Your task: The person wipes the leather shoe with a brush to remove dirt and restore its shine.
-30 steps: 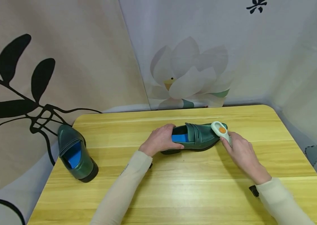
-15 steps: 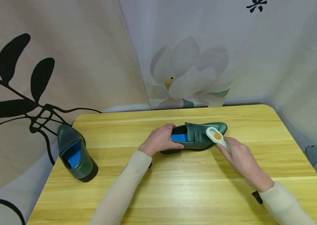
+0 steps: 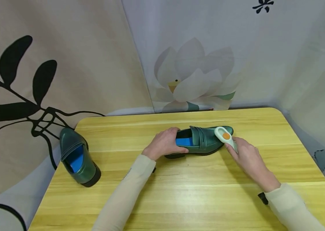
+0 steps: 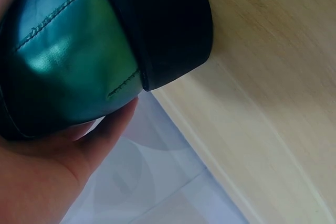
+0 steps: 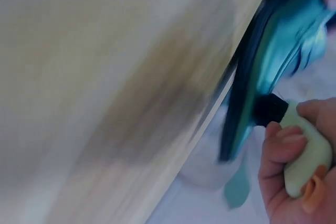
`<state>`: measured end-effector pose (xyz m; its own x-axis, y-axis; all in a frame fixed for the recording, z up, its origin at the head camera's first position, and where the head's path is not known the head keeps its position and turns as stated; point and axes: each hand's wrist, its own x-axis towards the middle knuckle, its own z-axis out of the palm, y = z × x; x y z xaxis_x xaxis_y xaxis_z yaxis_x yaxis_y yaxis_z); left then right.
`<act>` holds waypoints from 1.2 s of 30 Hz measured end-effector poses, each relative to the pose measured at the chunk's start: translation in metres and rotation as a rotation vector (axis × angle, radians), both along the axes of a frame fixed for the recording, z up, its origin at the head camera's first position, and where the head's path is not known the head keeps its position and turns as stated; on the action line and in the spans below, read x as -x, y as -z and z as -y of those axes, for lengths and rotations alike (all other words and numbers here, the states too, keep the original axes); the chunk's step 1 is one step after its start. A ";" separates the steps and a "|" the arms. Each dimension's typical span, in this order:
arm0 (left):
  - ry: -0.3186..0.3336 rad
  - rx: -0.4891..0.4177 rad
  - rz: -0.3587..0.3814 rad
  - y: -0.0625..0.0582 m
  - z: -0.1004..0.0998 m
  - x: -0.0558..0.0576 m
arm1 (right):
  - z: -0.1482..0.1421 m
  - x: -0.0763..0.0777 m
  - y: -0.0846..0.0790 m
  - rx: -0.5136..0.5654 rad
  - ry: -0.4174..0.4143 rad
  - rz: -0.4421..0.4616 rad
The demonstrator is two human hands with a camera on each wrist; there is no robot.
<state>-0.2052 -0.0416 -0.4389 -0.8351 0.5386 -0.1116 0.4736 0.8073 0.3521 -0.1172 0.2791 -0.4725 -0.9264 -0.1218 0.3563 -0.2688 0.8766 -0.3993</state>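
Note:
A green loafer (image 3: 204,139) with a blue insole lies on the table, toe to the right. My left hand (image 3: 163,144) grips it at the heel; the left wrist view shows fingers and thumb on either side of the shiny heel counter (image 4: 73,61). In my right hand (image 3: 250,160) is a small brush (image 3: 223,134) with a pale handle and an orange spot, held over the toe. Seen from the right wrist, its black bristles (image 5: 272,109) touch the toe's side, and fingers curl round the handle (image 5: 313,150).
A second green loafer (image 3: 79,157) stands at the table's left edge, toe pointing away. The wooden table (image 3: 179,199) ends at a curtain (image 3: 107,64) printed with leaves and a flower, behind and to the sides.
The brush has slid left along the toe toward the strap, then back right toward the tip. The left hand and both loafers stay in place.

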 end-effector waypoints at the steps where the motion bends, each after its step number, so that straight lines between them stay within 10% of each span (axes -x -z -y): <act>1: 0.002 0.001 0.000 0.000 0.000 0.000 | 0.003 -0.002 0.000 -0.004 -0.019 -0.002; 12: 0.050 0.265 -0.117 -0.020 -0.017 0.003 | -0.016 0.004 -0.013 0.060 0.112 0.052; 24: 0.037 0.289 0.108 -0.031 -0.026 0.006 | -0.013 0.006 -0.021 0.141 0.148 0.089; 36: 0.087 0.211 -0.240 -0.016 -0.021 0.001 | -0.017 0.003 -0.030 0.179 0.179 0.059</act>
<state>-0.2065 -0.0206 -0.4232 -0.8033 0.5946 -0.0340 0.5928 0.8037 0.0510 -0.1201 0.2959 -0.4429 -0.9475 0.1062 0.3017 -0.0869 0.8222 -0.5625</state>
